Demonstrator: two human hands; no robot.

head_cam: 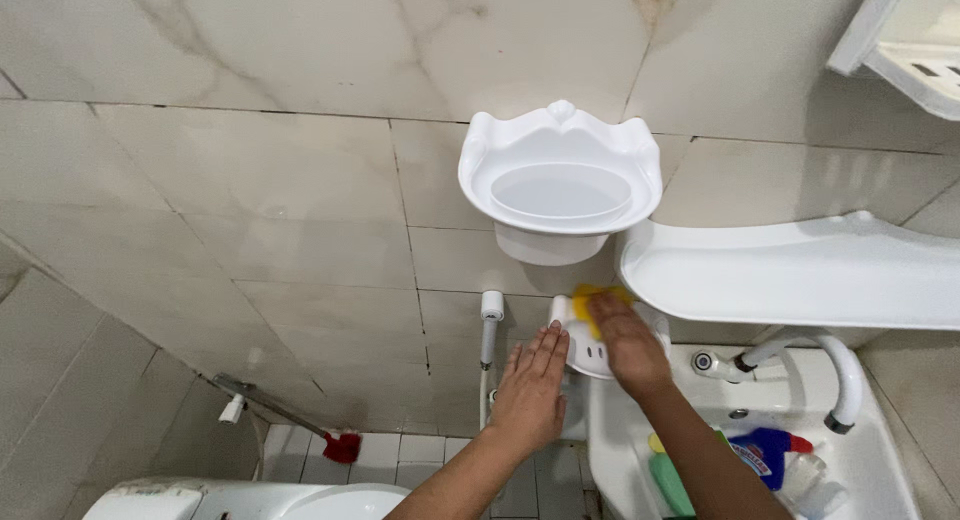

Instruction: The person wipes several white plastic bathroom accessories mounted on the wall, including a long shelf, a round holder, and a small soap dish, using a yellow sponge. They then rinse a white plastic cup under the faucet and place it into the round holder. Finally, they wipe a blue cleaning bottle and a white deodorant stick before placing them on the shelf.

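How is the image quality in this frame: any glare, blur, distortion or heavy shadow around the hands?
Head view: even, soft light, with only faint shadows under the soap dish and the long shelf; mild sheen on the wall tiles, nothing blown out. Wide-angle bending curves the tile lines near the edges. The left hand and right hand on the yellow sponge look slightly soft.

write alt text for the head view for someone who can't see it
Seen from above, a right hand presses a yellow sponge on a small white dish fixed to a tiled wall, with the left hand flat beside it. A white shelf hangs above a sink holding bottles.
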